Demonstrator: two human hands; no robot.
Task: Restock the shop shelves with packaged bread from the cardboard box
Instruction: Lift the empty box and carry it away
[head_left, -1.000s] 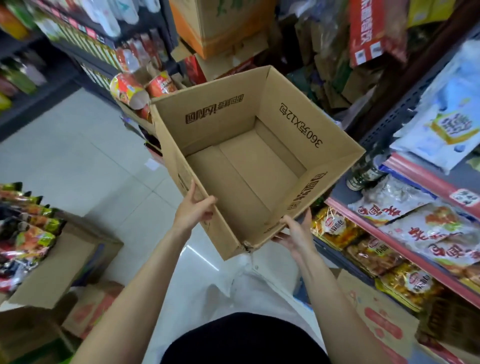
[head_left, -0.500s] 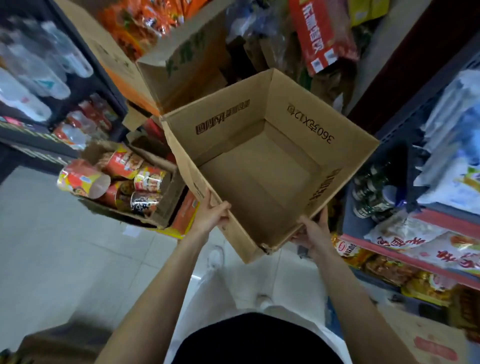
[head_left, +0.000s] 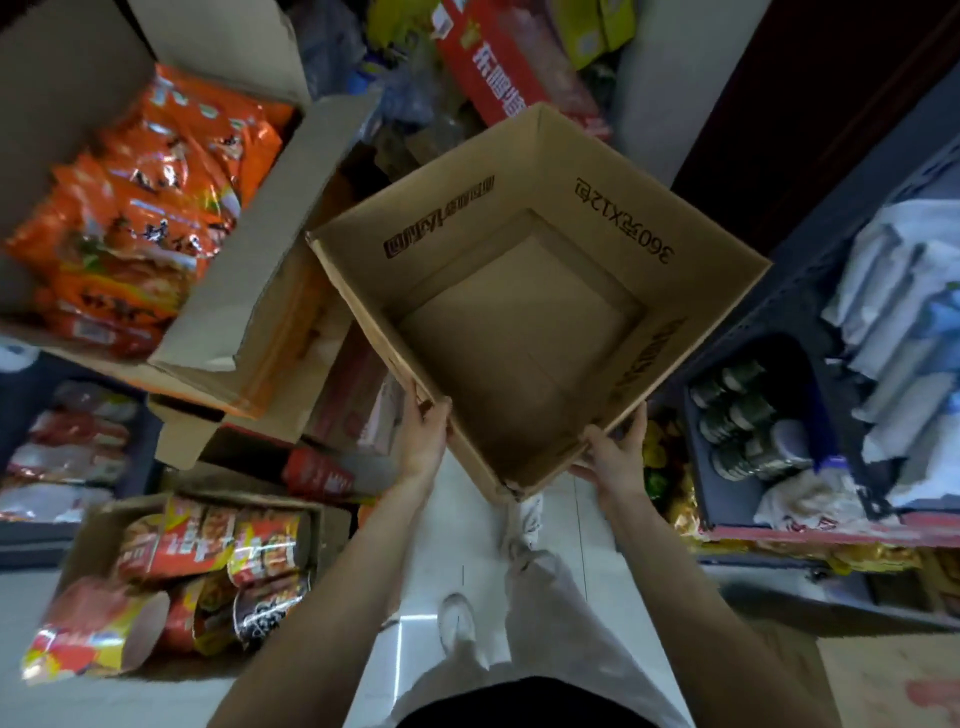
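One open brown cardboard box (head_left: 524, 312) with dark print on its inner walls is held up in the aisle, its bottom bare, with no bread in it that I can see. Two hands carry it at the near corner: the left hand (head_left: 423, 441) grips the left wall by its rim, thumb over the edge, and the right hand (head_left: 613, 457) clasps the right wall just beside that same corner, fingers curled on the cardboard. The box sits out in front of both hands, tilted so its mouth faces the person, above white trousers and two pale shoes on the tiled floor. To the left stands one larger open carton (head_left: 244, 270) packed with orange snack packets (head_left: 145, 208), too crowded to count. Below it lies one low cardboard tray (head_left: 93, 530) of red and yellow instant noodle cups (head_left: 218, 551), at least six showing, some on their sides. On the right, a dark metal shelf (head_left: 810, 291) holds a cluster of dark jars (head_left: 743, 421), roughly six lids visible, beside pale blue and white bags (head_left: 904, 322), blurred. One red printed carton (head_left: 493, 67) leans beyond the box.
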